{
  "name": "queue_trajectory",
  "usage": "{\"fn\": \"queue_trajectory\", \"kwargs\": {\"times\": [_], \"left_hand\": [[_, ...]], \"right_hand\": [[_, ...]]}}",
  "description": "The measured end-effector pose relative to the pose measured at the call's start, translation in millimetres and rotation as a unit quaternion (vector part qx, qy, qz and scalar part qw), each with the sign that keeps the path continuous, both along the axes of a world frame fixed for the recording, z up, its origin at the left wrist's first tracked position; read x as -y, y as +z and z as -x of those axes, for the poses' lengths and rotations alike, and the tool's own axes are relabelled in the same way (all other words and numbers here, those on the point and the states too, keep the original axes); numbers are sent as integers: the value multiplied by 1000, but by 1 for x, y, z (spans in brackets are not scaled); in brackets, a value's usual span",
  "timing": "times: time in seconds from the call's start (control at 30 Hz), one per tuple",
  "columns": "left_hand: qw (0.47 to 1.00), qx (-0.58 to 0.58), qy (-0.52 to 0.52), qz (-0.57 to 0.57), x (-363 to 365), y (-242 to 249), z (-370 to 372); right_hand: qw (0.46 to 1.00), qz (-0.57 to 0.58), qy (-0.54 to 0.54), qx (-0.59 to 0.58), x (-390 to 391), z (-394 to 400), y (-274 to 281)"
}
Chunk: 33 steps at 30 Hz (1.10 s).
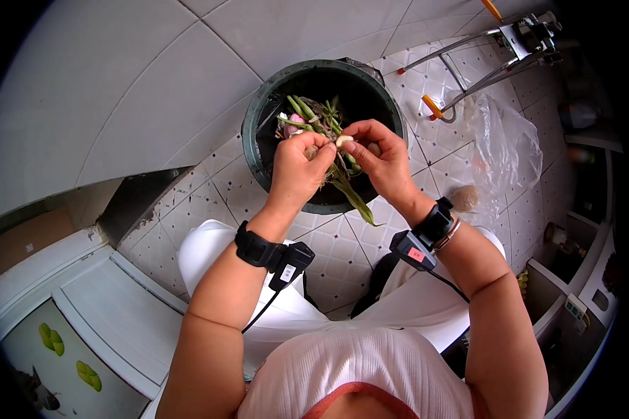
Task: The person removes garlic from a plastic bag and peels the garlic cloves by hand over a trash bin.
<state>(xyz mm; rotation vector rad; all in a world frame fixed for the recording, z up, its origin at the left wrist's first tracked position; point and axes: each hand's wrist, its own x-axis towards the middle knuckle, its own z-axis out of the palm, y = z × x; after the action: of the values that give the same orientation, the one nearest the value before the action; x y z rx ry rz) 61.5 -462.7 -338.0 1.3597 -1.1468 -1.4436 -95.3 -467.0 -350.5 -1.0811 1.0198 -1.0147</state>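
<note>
Both hands pinch one scallion over the bin.

I see the scallion's (344, 164) pale bulb at centre frame, between my fingertips, its long axis trailing down-right. My left hand (297, 167) and right hand (379, 159) grip it equally close, fingers closed. Beneath: one dark bin (258, 150); one plastic bag (507, 150) at right.

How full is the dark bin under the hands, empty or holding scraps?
Holding scraps, but far from full: the bin shows green stalks and peelings lying low inside, with much dark inner wall bare above them.
</note>
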Motion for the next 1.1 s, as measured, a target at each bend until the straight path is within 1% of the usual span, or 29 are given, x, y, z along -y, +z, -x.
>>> {"fn": "queue_trajectory", "kwargs": {"times": [0.03,0.17,0.27,0.33,0.37,0.43,0.47,0.53,0.57,0.63,0.67,0.73,0.9,1.1], "left_hand": [[1000,-19,1,-24,0,3,1],[1000,-5,-7,-25,1,-3,-2],[1000,-9,-10,-16,0,-3,-2],[999,-37,-4,-40,0,2,-2],[999,-37,-4,-40,0,1,-3],[999,18,2,-29,1,-2,-6],[999,18,2,-29,1,-3,-6],[995,91,-11,36,2,-4,-7],[995,91,-11,37,1,-2,-6],[986,122,-23,113,-1,5,-1],[986,122,-23,113,-2,7,-1],[970,188,-54,147,-3,11,-1],[958,218,-65,177,-3,11,-1],[941,259,-76,203,-5,8,0]], "right_hand": [[1000,-11,-9,8,1,0,0],[1000,18,-12,-13,1,0,-7],[1000,13,4,-17,0,1,1],[999,-23,44,-3,0,0,8],[999,-23,44,-3,0,0,6],[990,-114,66,44,1,3,1],[990,-114,66,44,2,3,0],[977,-176,36,117,5,5,-2],[976,-177,39,120,6,7,-4],[974,-182,41,128,6,8,-5],[972,-187,43,137,6,8,-6],[971,-186,46,140,5,8,-7],[974,-172,63,133,6,7,-8],[966,-200,66,149,4,5,-6]]}}
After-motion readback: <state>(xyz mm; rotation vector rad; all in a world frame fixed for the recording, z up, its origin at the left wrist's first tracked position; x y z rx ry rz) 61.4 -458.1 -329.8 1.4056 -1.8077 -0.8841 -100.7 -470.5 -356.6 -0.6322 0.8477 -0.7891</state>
